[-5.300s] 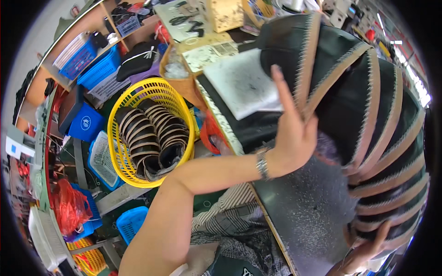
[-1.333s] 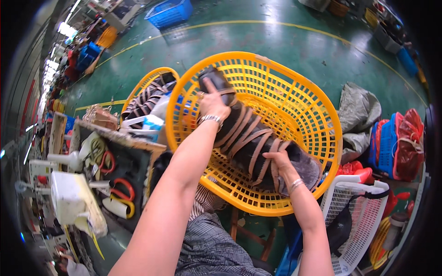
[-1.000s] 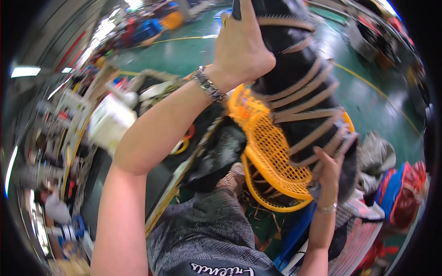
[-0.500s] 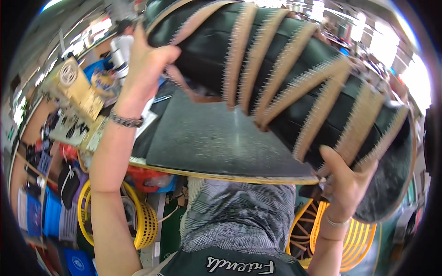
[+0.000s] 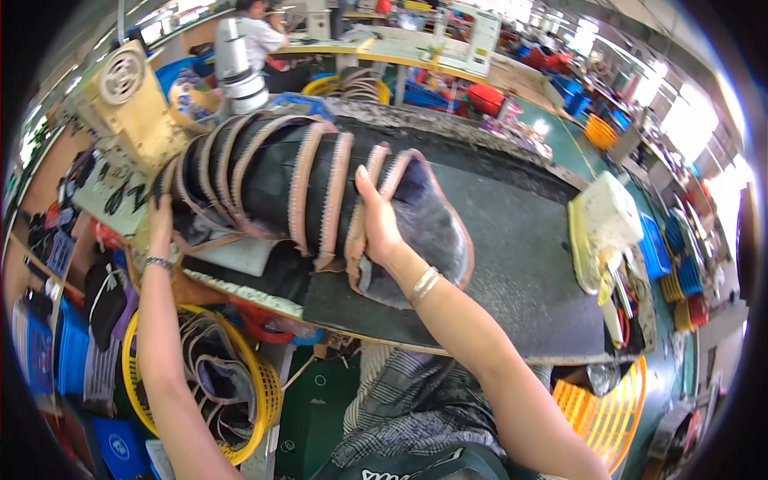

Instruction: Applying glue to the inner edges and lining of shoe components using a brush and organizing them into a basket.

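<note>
A long nested row of black shoe uppers (image 5: pixel 274 186) with tan stitched edging lies across the left part of the work table, slanting slightly. Grey fluffy lining shows at its right end. My right hand (image 5: pixel 380 224) grips the row near that end, thumb on top and fingers hidden underneath. At the far left end my left hand (image 5: pixel 160 210) is closed on the row, its fingers partly hidden by the uppers. More uppers (image 5: pixel 224 380) of the same kind fill a yellow basket (image 5: pixel 276 392) below the table on the left.
A cream sewing machine (image 5: pixel 136 104) stands beyond my left hand. The dark table top (image 5: pixel 512 264) reaches right to another white machine part (image 5: pixel 608 216). A second yellow basket (image 5: pixel 628 424) sits lower right. Someone in a white shirt (image 5: pixel 256 44) works at a far bench.
The row of uppers has come down from in front of my view to the left side of the table. Both hands moved with it, the right one well to the left.
</note>
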Motion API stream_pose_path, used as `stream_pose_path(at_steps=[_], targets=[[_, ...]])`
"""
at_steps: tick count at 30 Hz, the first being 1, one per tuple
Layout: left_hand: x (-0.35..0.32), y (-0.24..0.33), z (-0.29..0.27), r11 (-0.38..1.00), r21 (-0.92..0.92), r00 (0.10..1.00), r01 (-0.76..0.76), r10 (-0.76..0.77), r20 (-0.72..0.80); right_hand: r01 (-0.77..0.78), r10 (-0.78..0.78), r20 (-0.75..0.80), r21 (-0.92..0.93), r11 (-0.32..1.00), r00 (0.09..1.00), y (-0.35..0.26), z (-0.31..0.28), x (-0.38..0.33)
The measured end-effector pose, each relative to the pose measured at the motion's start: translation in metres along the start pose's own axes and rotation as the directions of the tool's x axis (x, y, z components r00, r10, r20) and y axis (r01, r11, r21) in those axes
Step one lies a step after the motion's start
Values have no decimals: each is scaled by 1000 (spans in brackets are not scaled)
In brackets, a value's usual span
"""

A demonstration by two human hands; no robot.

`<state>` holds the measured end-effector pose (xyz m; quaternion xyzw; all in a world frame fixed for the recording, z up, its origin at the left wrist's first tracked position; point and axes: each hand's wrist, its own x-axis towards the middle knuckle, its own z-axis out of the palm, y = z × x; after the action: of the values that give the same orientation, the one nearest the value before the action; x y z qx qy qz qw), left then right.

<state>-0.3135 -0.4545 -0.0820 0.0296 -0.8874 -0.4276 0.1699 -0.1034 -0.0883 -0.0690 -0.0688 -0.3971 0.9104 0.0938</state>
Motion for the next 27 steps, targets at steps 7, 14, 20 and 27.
stream_pose_path(at_steps=[7,14,20,27], targets=[[-136,129,3,748,284,651,-601,663,-370,333,-504,-210,-536,776,838,-58,-18,-50],[-334,250,96,562,-543,465,-624,826,320,393,-605,-314,-530,751,732,-107,-43,-129],[-319,293,173,781,-607,570,-148,569,593,266,-456,67,-883,387,887,-164,-123,-229],[-366,295,157,614,-547,500,-569,786,363,-369,-866,-225,-928,51,446,-240,-210,-320]])
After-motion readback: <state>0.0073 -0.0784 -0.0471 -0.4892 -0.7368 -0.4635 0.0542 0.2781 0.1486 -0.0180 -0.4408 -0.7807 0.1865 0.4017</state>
